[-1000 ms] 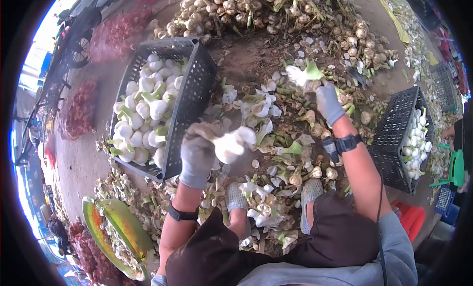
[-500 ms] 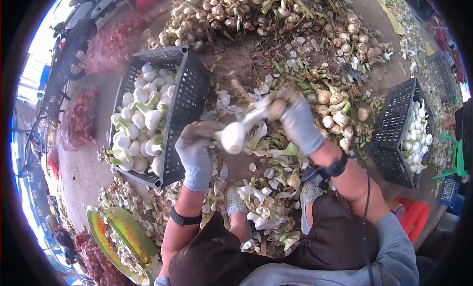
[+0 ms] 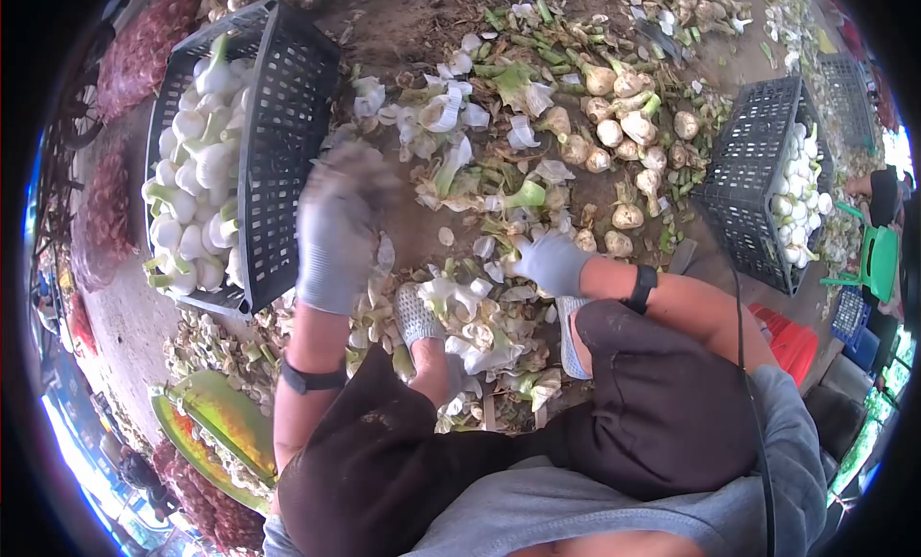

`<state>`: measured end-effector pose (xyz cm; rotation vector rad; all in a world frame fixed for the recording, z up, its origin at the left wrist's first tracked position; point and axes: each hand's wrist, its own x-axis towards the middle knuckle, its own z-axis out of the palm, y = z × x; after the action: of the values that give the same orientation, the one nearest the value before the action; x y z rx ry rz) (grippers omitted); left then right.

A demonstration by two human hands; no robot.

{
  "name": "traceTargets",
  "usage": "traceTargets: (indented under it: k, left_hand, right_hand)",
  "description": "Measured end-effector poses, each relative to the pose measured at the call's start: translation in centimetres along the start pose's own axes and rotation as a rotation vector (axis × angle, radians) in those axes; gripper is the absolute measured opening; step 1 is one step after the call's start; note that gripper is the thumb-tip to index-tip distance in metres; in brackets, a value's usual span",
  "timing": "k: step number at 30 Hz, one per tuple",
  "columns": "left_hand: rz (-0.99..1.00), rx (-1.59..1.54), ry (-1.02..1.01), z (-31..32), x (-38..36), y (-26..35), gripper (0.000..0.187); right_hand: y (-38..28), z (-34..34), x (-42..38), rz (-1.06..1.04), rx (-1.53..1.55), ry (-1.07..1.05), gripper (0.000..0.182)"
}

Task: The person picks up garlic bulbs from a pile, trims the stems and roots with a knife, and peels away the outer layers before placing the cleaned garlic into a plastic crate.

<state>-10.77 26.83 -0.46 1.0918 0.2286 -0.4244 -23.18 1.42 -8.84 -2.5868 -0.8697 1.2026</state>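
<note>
My gloved left hand (image 3: 336, 221) is raised beside the right wall of a black crate (image 3: 288, 135) of white garlic bulbs (image 3: 206, 159); its fingers are smeared by motion, so what it holds, if anything, cannot be made out. Lower and further right, my gloved right hand (image 3: 552, 261) is down by the peelings (image 3: 470, 298), with its fingertips at the scraps and partly hidden. Just beyond it on the ground lie unpeeled garlic bulbs (image 3: 628, 125) with roots and cut stems.
Another black crate (image 3: 748, 164) of white bulbs stands at the right, near a green stool (image 3: 878, 260) and a red plastic object (image 3: 787, 341). A green and yellow curved piece (image 3: 225, 413) holds scraps at the lower left. Red net sacks (image 3: 101, 221) lie along the left.
The white bulb held between my hands is no longer visible there. My left hand has moved left beside the crate, and my right hand has dropped to the peelings. The view has shifted.
</note>
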Motion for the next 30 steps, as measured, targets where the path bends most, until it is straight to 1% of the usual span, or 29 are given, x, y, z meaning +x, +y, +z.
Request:
traceTargets:
  k: [1, 2, 3, 5, 6, 7, 8, 9, 10, 11, 12, 13, 14, 15, 16, 17, 18, 19, 20, 21, 23, 24, 25, 26, 27, 28, 29, 30]
  left_hand:
    - [-0.126, 0.103, 0.057, 0.7, -0.6, -1.4, 0.026]
    - [-0.177, 0.136, 0.044, 0.5, -0.9, -3.0, 0.026]
    - [-0.224, 0.277, 0.045, 0.8, -1.6, -3.8, 0.026]
    - [-0.317, 0.377, -0.070, -0.2, -2.0, -5.9, 0.029]
    - [-0.355, 0.386, -0.159, -1.4, -1.8, -7.5, 0.029]
    - [-0.398, 0.395, -0.246, -1.5, -1.9, -7.9, 0.030]
    - [-0.394, 0.394, -0.246, -1.5, -2.1, -8.2, 0.030]
    - [-0.540, 0.454, -0.194, 0.0, -2.6, -7.2, 0.029]
    - [-0.685, 0.515, -0.137, 0.9, -2.8, -6.6, 0.029]
    - [-0.676, 0.519, -0.131, 0.9, -2.6, -6.5, 0.029]
    - [-0.648, 0.305, -0.081, 0.7, -2.1, -6.4, 0.029]
    - [-0.613, 0.092, -0.034, 0.6, -1.5, -6.4, 0.029]
    - [-0.521, -0.053, -0.029, 0.6, -0.5, -6.4, 0.030]
    - [-0.401, -0.003, 0.038, 0.6, -0.6, -5.3, 0.032]
    - [-0.281, 0.044, -0.026, 0.7, -0.5, -4.2, 0.035]
    - [-0.165, 0.092, -0.090, 0.9, -0.7, -3.2, 0.038]
    - [-0.154, 0.096, -0.089, 0.9, -0.6, -2.9, 0.038]
    - [-0.001, 0.265, -0.082, 1.0, -0.6, -2.8, 0.045]
    - [0.151, 0.432, -0.077, 1.2, -0.6, -2.9, 0.052]
    - [0.137, 0.550, -0.017, 1.8, -0.8, -2.9, 0.063]
    - [0.339, 0.879, 0.006, 2.3, -1.2, -3.8, 0.066]
    - [0.335, 0.874, 0.002, 2.4, -1.4, -4.2, 0.066]
    - [0.442, 1.009, -0.003, 2.5, -1.7, -4.6, 0.069]
    - [0.553, 1.146, -0.007, 2.5, -1.9, -4.8, 0.071]
    - [0.557, 1.146, -0.007, 2.5, -2.0, -4.7, 0.071]
    - [0.631, 1.202, -0.016, 2.4, -2.1, -4.6, 0.074]
    - [0.705, 1.259, -0.026, 2.1, -2.3, -4.5, 0.077]
    - [0.667, 1.241, -0.029, 1.6, -2.3, -4.8, 0.078]
  right_hand:
    - [-0.3, 1.3, 0.2, 0.022, -0.110, 0.008, 0.045]
    - [-0.3, 2.4, 0.4, 0.046, -0.221, 0.019, 0.045]
    - [0.2, 3.4, 0.3, 0.051, -0.223, 0.027, 0.045]
    - [1.7, 4.5, -0.3, -0.110, -0.143, 0.132, 0.042]
    - [1.8, 4.2, -0.6, -0.083, -0.025, 0.189, 0.051]
    - [1.8, 3.3, -0.5, -0.081, -0.031, 0.190, 0.051]
    - [1.8, 2.3, -0.1, -0.033, 0.371, 0.318, 0.062]
    - [1.6, 0.7, 0.4, 0.013, 0.773, 0.440, 0.075]
    - [0.6, -2.0, 0.4, 0.028, 1.039, 0.430, 0.098]
    - [-0.1, -4.1, 0.9, -0.098, 0.866, 0.669, 0.102]
    - [-0.7, -5.5, 1.5, -0.223, 0.680, 0.900, 0.105]
    - [-1.5, -6.6, 2.3, -0.234, 0.548, 0.990, 0.108]
    - [-1.7, -7.8, 2.5, -0.346, 0.880, 0.975, 0.104]
    - [-1.8, -9.2, 2.6, -0.459, 1.211, 0.932, 0.101]
    - [-1.4, -10.0, 2.9, -0.523, 1.577, 0.939, 0.092]
    - [-0.7, -10.5, 3.0, -0.365, 1.791, 1.060, 0.063]
    - [0.6, -11.0, 3.0, -0.332, 1.797, 0.968, 0.045]
    - [1.4, -11.3, 3.0, -0.297, 1.799, 0.878, 0.031]
    - [1.0, -10.4, 2.6, 0.042, 1.857, 0.751, 0.020]
    - [0.7, -10.0, 2.9, 0.040, 1.854, 0.755, 0.020]
    - [0.3, -9.1, 3.2, -0.240, 1.612, 0.619, 0.023]
    - [-1.3, -10.4, 2.0, -0.245, 2.046, 0.397, 0.026]
    - [-1.5, -10.0, 2.4, -0.239, 2.045, 0.399, 0.026]
    - [-1.4, -9.2, 3.2, -0.159, 1.956, 0.460, 0.027]
    - [-1.4, -8.9, 3.9, -0.084, 1.864, 0.519, 0.029]
    - [-1.5, -8.5, 4.5, -0.297, 1.663, 0.690, 0.031]
    - [-1.1, -8.0, 4.6, -0.301, 1.664, 0.690, 0.031]
    - [-1.5, -9.1, 3.5, -0.277, 1.883, 0.519, 0.032]
